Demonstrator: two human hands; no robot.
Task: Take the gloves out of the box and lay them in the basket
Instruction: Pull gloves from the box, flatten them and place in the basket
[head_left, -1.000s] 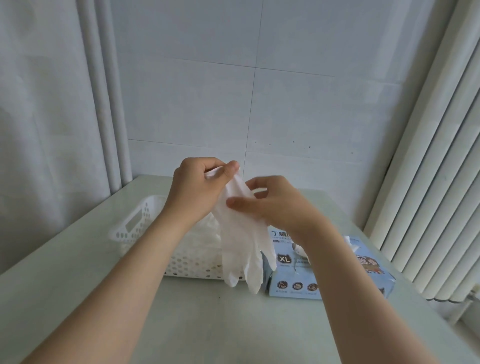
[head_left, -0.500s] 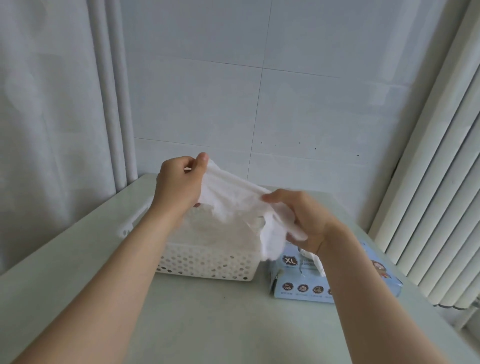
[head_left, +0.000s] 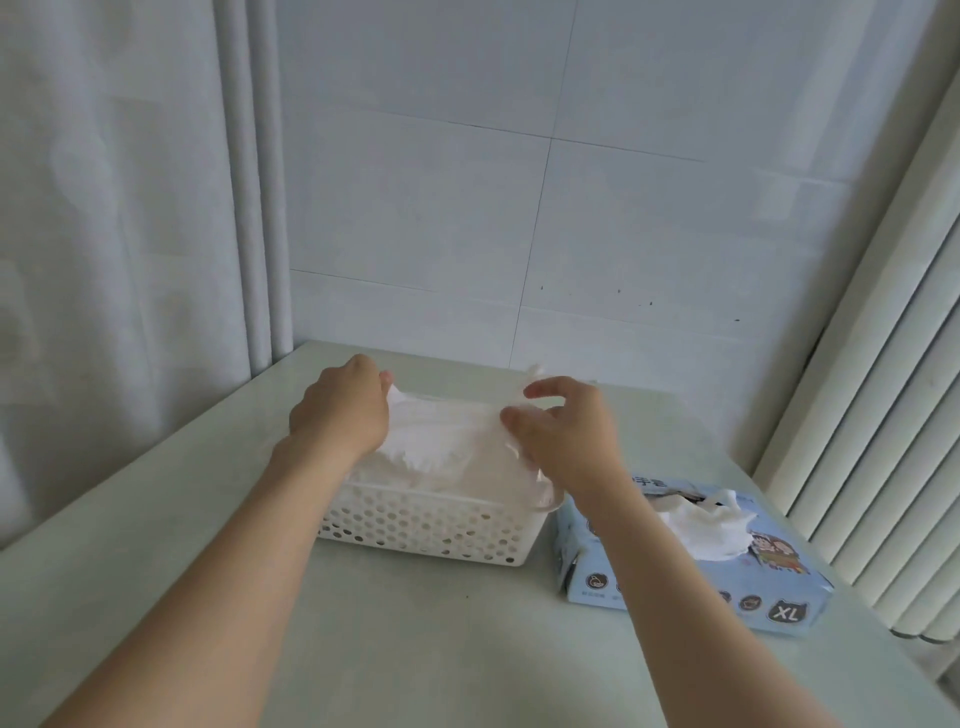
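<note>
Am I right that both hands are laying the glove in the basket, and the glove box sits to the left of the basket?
Not quite. In the head view both hands, left hand and right hand, hold the glove over the basket, but the glove box sits to the basket's right.

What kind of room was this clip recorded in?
Probably a plain indoor corner, maybe a utility or bathroom area, though that is uncertain. A pale table stands against a white tiled wall, with a light curtain to the left and ribbed white vertical slats to the right.
</note>
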